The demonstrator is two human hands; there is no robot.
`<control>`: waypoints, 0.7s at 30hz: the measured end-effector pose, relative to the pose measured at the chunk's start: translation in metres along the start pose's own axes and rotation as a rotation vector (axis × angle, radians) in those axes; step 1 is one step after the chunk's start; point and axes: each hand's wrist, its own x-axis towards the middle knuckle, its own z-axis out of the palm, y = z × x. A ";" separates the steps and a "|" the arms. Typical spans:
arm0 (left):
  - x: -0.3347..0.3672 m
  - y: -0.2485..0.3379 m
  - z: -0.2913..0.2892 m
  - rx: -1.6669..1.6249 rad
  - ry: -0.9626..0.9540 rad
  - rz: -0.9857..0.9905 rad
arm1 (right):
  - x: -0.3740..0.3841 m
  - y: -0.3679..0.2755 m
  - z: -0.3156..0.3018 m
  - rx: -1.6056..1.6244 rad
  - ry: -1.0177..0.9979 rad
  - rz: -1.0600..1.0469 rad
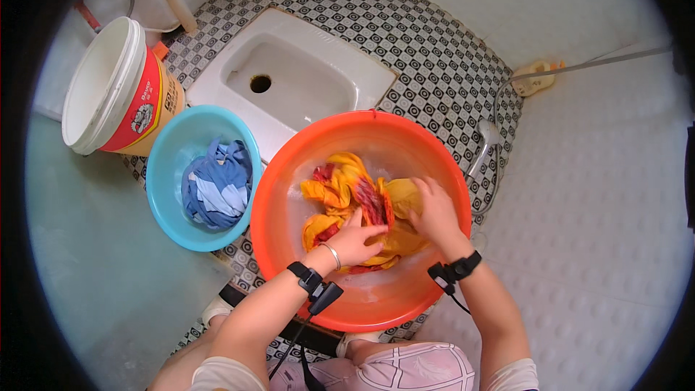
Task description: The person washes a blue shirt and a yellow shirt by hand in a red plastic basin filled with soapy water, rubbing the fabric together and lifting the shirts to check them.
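Both hands are down in the orange basin (279, 239) now, right on that yellow-and-red cloth (340, 190) bunched across its middle! The left hand (351, 242), silver bangle (332, 255) at the wrist, has thumb and fingers spread against the folds; the right hand (437, 216) curves over a plain yellow part. With those folds and the blur, I can't tell whether either one grips. Just left, a light-blue basin (163, 195) cradles blue clothes (217, 182), a bucket (148, 101) beyond it.
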 end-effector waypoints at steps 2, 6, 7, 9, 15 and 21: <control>0.014 -0.019 0.007 -0.149 0.075 0.101 | 0.020 0.000 0.032 0.113 0.014 -0.104; 0.015 -0.035 -0.003 -0.100 0.611 -0.322 | 0.027 -0.027 0.036 0.314 -0.650 0.205; 0.017 -0.039 0.001 -0.073 0.688 -0.354 | 0.023 -0.026 0.039 0.213 -0.705 0.213; 0.016 -0.050 0.008 -0.087 0.744 -0.424 | 0.007 -0.024 0.041 0.206 -0.704 0.200; 0.015 -0.080 -0.024 0.030 0.446 -0.515 | -0.023 0.016 -0.001 0.405 -0.499 0.269; 0.008 -0.062 -0.076 -0.643 0.649 -0.355 | -0.032 0.076 -0.054 0.802 -0.002 0.628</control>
